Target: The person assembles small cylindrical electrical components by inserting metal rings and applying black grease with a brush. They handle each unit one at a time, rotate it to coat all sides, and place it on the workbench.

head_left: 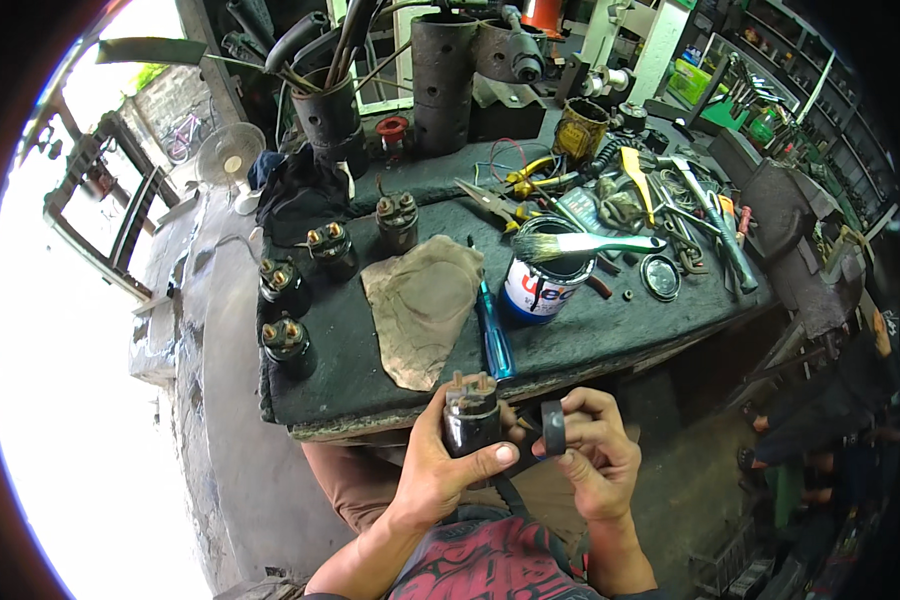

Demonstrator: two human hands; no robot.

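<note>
Left hand (435,470), at the lower centre of the frame, curls round a glossy black cylindrical solenoid (472,428), thumb laid across its front; coppery studs rise from its grimy top. Just right of it, the right hand (605,462) pinches a matte black ring (554,428) between bent fingers and thumb. Mid-frame, a crumpled tan sheet (420,300) lies on the dark, rough workbench (342,392); a bristle brush (585,244) partly covers the round can's (536,292) mouth. Fingers hide the solenoid's lower end; small parts between the hands are hard to make out.
</note>
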